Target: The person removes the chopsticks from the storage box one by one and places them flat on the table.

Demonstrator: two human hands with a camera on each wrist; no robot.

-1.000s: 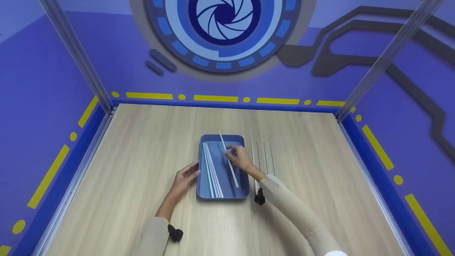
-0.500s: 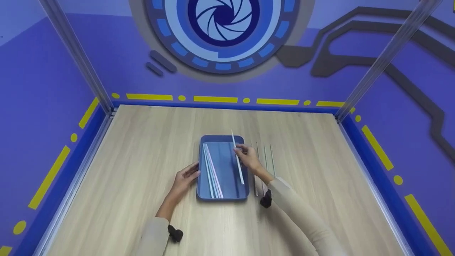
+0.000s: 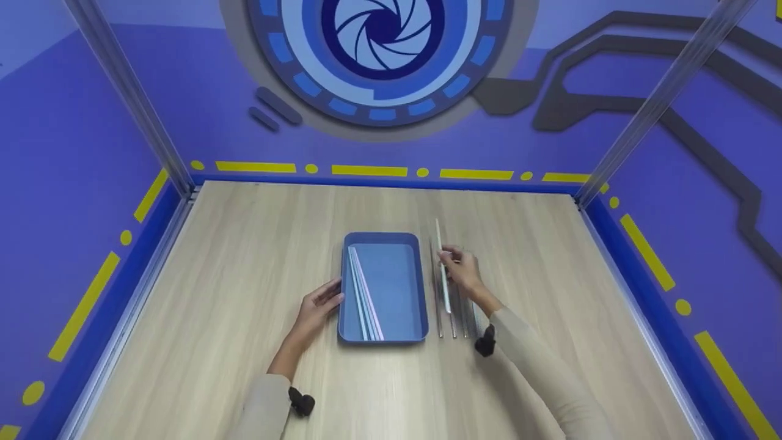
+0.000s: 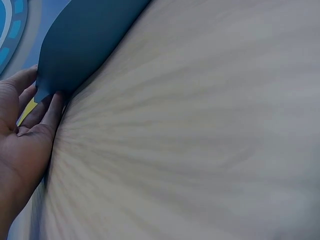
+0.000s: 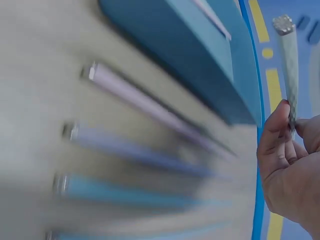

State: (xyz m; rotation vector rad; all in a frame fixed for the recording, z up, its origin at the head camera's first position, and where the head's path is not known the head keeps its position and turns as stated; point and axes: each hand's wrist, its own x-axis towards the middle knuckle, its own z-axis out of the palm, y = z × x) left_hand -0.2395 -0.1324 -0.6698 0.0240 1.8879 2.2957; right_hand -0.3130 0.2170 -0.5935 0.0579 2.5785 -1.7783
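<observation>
My right hand (image 3: 462,269) pinches a pale whitish-green chopstick (image 3: 445,287) between thumb and fingers, just right of the blue tray (image 3: 397,293). In the right wrist view its silvery, faceted end (image 5: 284,24) points upward. Several chopsticks with coloured handles and metal ends lie side by side on the table below, among them a pink one (image 5: 135,97), a purple one (image 5: 140,147) and a blue one (image 5: 125,192). Inside the tray, several pastel chopsticks (image 3: 370,299) lie slanted along the left side. My left hand (image 3: 319,305) rests with extended fingers against the tray's left wall.
The light wooden table (image 3: 256,256) extends around the tray on all sides. Blue panels with yellow markings (image 3: 369,170) border its back and sides. Metal posts (image 3: 137,98) stand at the back corners.
My right hand has carried the pale chopstick rightward, from over the tray to above the chopsticks on the table. The left hand and tray have stayed in place.
</observation>
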